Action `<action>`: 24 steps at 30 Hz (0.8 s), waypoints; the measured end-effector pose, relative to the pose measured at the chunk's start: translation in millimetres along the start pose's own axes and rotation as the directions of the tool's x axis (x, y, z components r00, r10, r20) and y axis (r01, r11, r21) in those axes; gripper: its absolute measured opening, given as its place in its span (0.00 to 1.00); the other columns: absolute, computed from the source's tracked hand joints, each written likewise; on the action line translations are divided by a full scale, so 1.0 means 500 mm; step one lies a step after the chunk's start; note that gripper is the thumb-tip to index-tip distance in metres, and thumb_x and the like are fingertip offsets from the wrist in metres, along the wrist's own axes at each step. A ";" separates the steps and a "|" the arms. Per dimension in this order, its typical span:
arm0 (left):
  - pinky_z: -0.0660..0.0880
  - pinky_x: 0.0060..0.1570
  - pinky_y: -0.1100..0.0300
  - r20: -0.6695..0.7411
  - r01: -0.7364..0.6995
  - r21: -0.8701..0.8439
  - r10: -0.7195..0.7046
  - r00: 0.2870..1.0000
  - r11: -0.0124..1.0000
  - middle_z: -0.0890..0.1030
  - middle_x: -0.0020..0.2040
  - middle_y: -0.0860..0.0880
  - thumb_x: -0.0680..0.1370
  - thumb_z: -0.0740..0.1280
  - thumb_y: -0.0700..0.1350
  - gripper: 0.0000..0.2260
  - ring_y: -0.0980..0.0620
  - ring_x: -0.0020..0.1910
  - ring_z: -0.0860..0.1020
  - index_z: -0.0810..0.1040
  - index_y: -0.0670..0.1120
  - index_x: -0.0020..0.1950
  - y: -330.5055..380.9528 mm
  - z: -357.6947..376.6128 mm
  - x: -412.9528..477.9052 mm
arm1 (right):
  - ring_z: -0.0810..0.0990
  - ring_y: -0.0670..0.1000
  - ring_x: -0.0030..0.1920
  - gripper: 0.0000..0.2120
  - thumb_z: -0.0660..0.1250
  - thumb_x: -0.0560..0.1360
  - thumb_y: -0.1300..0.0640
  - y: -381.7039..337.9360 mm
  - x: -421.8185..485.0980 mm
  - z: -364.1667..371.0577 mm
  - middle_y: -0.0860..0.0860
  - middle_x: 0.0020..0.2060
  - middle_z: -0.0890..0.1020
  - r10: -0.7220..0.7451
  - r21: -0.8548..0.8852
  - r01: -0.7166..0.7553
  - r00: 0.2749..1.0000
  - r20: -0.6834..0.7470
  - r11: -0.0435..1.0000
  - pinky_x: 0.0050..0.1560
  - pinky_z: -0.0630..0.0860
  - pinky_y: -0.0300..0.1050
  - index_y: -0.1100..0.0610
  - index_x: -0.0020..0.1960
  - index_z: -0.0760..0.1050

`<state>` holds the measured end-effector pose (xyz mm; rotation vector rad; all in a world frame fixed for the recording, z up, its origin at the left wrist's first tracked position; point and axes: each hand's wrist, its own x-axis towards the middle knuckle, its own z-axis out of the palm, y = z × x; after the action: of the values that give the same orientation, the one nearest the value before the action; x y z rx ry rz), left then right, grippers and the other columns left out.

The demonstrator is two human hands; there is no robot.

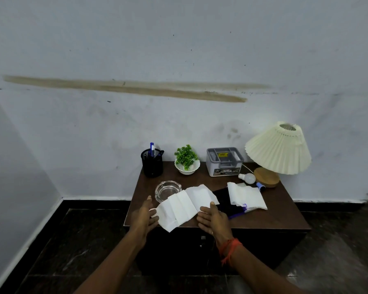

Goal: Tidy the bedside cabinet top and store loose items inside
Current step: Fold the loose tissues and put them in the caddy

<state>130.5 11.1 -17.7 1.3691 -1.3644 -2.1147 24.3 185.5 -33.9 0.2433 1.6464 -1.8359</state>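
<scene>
The dark brown bedside cabinet [278,215] stands against the wall. Over its front left part I hold an unfolded white tissue [183,206] between both hands. My left hand [145,217] grips the tissue's left edge with curled fingers, thumb raised. My right hand [214,219] pinches its right edge under the thumb. One corner of the tissue hangs past the cabinet's front edge. A second crumpled white tissue [245,197] lies to the right, partly over a black flat item [222,201] and a blue pen [236,215].
A glass ashtray [167,190] sits behind the held tissue. Along the back stand a black mesh pen holder [152,164], a potted plant [186,159], a grey organiser box [224,161] and a pleated lamp [278,149]. A loose bulb [248,178] lies by the lamp base.
</scene>
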 end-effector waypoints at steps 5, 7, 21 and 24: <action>0.77 0.44 0.53 -0.002 0.009 -0.010 -0.009 1.000 1.000 0.79 0.59 0.39 0.78 0.64 0.56 0.23 0.41 0.53 0.80 0.75 0.38 0.62 -0.011 -0.008 0.007 | 0.80 0.56 0.49 0.24 0.54 0.82 0.47 0.023 0.002 -0.005 0.63 0.56 0.80 0.004 0.007 -0.004 1.000 -0.009 1.000 0.45 0.78 0.45 0.66 0.59 0.76; 0.77 0.47 0.52 0.000 0.014 -0.007 -0.014 1.000 1.000 0.79 0.60 0.38 0.78 0.64 0.56 0.24 0.41 0.54 0.80 0.75 0.38 0.63 -0.012 -0.008 0.010 | 0.81 0.55 0.48 0.23 0.54 0.82 0.47 0.028 0.004 -0.004 0.62 0.55 0.81 0.003 0.010 -0.003 1.000 -0.019 1.000 0.45 0.78 0.45 0.65 0.56 0.78; 0.78 0.40 0.55 0.044 0.010 -0.029 -0.009 0.999 1.000 0.80 0.56 0.39 0.78 0.64 0.55 0.21 0.43 0.48 0.81 0.77 0.39 0.60 -0.011 0.004 0.003 | 0.81 0.55 0.50 0.05 0.64 0.78 0.60 0.046 0.003 0.025 0.58 0.47 0.81 -0.037 0.089 0.043 0.997 -0.070 0.995 0.48 0.80 0.47 0.62 0.48 0.76; 0.78 0.41 0.55 0.053 -0.001 -0.052 0.003 0.999 0.999 0.82 0.52 0.40 0.79 0.63 0.55 0.19 0.43 0.47 0.82 0.78 0.39 0.56 -0.014 0.013 -0.008 | 0.82 0.52 0.47 0.03 0.64 0.78 0.60 0.048 0.005 0.036 0.56 0.47 0.82 -0.037 0.072 0.042 0.997 -0.074 0.997 0.43 0.80 0.44 0.60 0.48 0.76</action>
<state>129.1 21.0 -20.4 1.3003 -1.3206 -2.1838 41.2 167.8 -51.6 0.3145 1.6452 -1.9401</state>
